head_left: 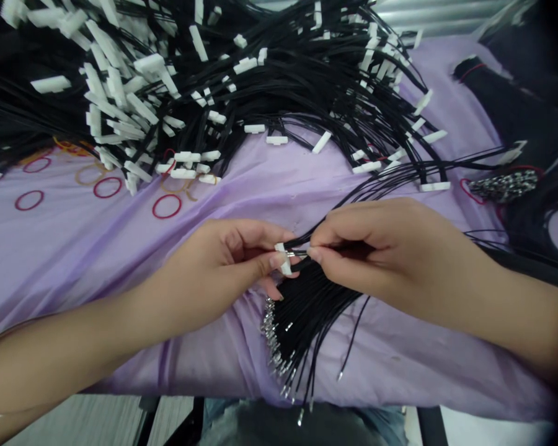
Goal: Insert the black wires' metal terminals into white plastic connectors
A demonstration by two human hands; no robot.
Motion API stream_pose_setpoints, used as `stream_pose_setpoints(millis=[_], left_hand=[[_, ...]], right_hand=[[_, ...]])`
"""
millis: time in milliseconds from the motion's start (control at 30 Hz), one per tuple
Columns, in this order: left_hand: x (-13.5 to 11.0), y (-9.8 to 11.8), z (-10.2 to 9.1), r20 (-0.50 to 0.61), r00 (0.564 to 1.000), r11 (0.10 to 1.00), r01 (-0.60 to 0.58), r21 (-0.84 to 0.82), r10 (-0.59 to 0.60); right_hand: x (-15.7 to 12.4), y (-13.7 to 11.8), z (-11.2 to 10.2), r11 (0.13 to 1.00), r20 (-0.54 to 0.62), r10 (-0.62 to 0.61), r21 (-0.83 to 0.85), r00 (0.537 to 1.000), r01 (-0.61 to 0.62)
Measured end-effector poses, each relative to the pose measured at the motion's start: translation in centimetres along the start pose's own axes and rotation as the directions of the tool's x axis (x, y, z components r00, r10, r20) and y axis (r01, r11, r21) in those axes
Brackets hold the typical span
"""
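The bench (121, 254), covered with wrinkled purple sheet, has its near edge below both hands and gives some room leftward. Left hand (232, 260) pinches a white plastic plug (284, 263); right hand (381, 248), just beside, pinches a thin black wire (301, 253). Whether its metal tip enters the plug, I cannot tell.

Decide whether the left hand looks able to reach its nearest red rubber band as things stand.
Probably yes: only purple sheeting shows between the left hand and the red rubber band, though that hand pinches a white connector and would likely need freeing.
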State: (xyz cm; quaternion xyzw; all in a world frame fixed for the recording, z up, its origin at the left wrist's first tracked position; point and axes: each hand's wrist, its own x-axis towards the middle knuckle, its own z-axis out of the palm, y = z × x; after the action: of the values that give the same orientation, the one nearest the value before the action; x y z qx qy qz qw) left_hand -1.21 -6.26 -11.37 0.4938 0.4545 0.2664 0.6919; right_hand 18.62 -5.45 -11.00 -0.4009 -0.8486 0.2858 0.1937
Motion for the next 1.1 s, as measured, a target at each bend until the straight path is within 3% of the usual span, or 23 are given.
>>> stream_pose_setpoints(millis=[133,300,567,833,1100], left_hand=[[-0.03,-0.08,-0.09,0.028,0.999,0.999,-0.044,-0.009,0.044],[-0.24,0.16,-0.05,0.013,1.000,1.000,-0.005,0.023,0.005],[0.00,0.10,-0.01,0.052,0.997,0.998,-0.057,0.031,0.055],[-0.01,0.39,0.12,0.026,0.999,1.000,-0.023,0.008,0.023],[0.02,0.38,-0.17,0.032,0.999,1.000,0.006,0.008,-0.007]], right_hand=[[-0.03,0.03,0.01,1.000,-0.008,0.008,-0.014,1.000,-0.009],[-0.05,0.10,0.11,1.000,-0.012,0.000,-0.024,1.000,0.000],[-0.15,0.40,0.22,0.995,-0.052,-0.085,-0.059,0.995,0.082],[-0.34,0.57,0.02,0.971,-0.032,-0.197,-0.144,0.980,0.191],[-0.29,0.29,0.69,0.977,-0.064,-0.138,-0.176,0.988,0.125]])
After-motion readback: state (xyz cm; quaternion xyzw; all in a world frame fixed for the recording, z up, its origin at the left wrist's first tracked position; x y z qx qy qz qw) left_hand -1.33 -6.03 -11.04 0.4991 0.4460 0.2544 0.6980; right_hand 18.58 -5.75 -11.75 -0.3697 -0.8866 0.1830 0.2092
